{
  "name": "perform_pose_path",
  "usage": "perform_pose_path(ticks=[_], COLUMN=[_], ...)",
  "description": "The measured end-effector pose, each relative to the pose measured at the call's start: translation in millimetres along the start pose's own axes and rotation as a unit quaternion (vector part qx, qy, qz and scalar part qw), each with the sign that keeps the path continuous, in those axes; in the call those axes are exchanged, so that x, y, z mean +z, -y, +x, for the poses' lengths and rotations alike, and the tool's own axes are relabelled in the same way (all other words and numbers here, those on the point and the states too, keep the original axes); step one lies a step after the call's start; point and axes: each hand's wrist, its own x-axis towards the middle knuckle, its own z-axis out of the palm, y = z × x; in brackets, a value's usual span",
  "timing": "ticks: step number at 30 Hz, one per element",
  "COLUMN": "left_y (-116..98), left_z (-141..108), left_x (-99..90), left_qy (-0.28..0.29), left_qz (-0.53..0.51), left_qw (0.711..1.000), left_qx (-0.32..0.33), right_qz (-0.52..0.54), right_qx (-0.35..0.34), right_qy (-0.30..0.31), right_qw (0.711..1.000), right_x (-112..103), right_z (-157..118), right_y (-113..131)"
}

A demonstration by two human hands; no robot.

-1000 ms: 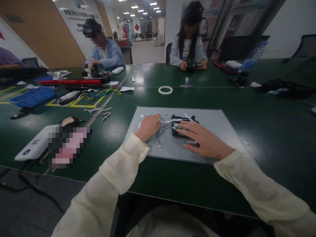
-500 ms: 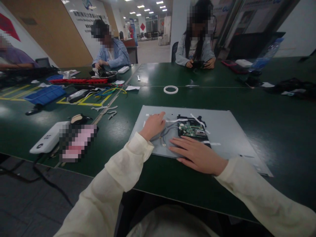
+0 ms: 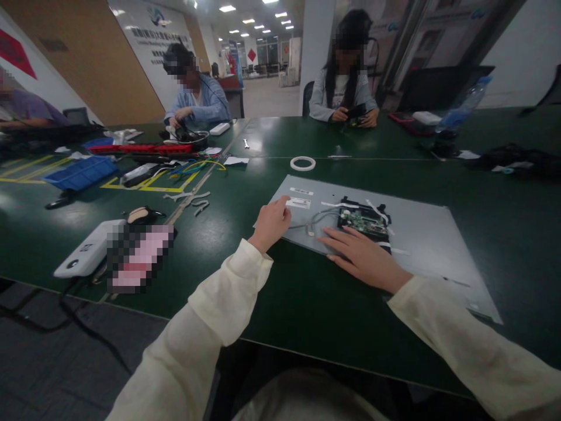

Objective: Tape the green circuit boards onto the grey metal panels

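A flat grey panel [image 3: 425, 234] lies turned at an angle on the green table, with a green circuit board [image 3: 362, 221] in a black frame on it. White tape strips and grey cables [image 3: 322, 216] run beside the board. My left hand [image 3: 272, 222] rests at the panel's left edge, index finger stretched towards a white label [image 3: 300, 203], the other fingers bent. Lying across the panel's near edge, just below the board, my right hand [image 3: 366, 257] has its fingers spread and covers part of the black frame.
A tape roll [image 3: 302, 164] is beyond the panel. To the left are a white device [image 3: 87, 248], a pink phone [image 3: 142, 257], a mouse [image 3: 139, 215] and a blue tray [image 3: 81, 172]. Other people sit across the table, two with objects in their hands.
The panel has turned clockwise and shifted right with the board. My right hand has moved right and slightly away from me; my left hand stays near its place, now at the panel's left edge.
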Motion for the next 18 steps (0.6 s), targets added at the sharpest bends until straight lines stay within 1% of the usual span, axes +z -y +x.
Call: perform_pose_path(ticks=[8,11,18], left_y=[-7,-9,-10], left_z=[-5,-6,-9], left_x=[-2.7,-3.7,1.6], left_qy=[0.013,0.017,0.049], left_qz=[-0.02,-0.036,-0.058], left_qw=[0.999,0.999,0.997], left_qx=[0.023,0.023,0.021], right_qz=[-0.018,-0.023,-0.077], right_qx=[0.095,0.133,0.24], right_qy=[0.002,-0.009,-0.025], right_qw=[0.995,0.991,0.967], right_x=[3,3,10], right_z=[-22,-29,-46], right_y=[-28,-39,-79])
